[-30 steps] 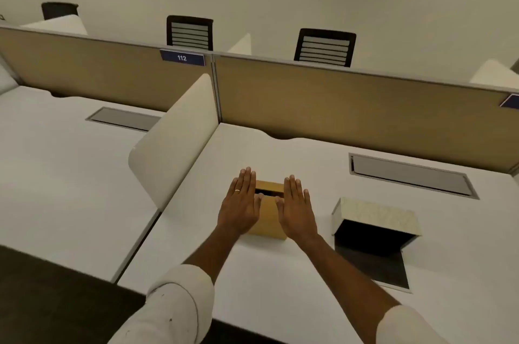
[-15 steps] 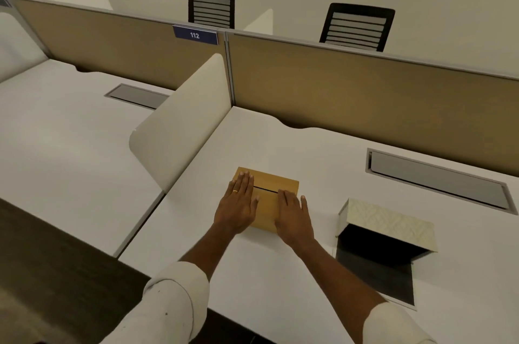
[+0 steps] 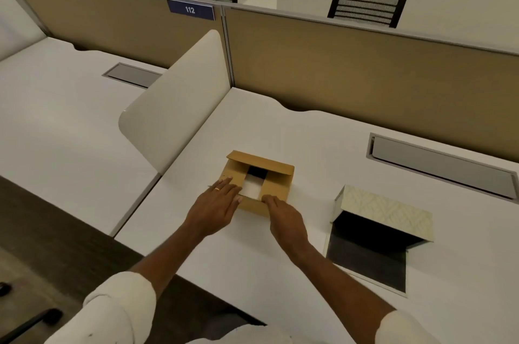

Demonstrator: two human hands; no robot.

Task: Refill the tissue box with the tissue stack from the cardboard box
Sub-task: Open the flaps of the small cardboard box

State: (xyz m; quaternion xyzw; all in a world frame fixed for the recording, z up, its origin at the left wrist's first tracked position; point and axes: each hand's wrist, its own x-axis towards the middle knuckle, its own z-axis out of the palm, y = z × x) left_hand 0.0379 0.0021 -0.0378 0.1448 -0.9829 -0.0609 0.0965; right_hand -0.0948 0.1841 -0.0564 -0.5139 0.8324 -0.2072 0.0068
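A small brown cardboard box sits on the white desk, its top flaps parted. White tissue shows through the gap. My left hand rests on the box's near left corner, fingers spread over the left flap. My right hand touches the near edge, fingertips at the front flap. To the right lies the tissue box, cream with a pattern, open toward me with a dark inside and a dark flap flat on the desk.
A white side divider stands left of the cardboard box. A tan partition with a "112" label runs along the back. A grey cable hatch is set in the desk at the right. Two black chairs stand behind the partition.
The box's top flaps were flat and closed under my palms; now they stand parted and white tissue shows. Both hands slid back to the near edge. The camera tilted down.
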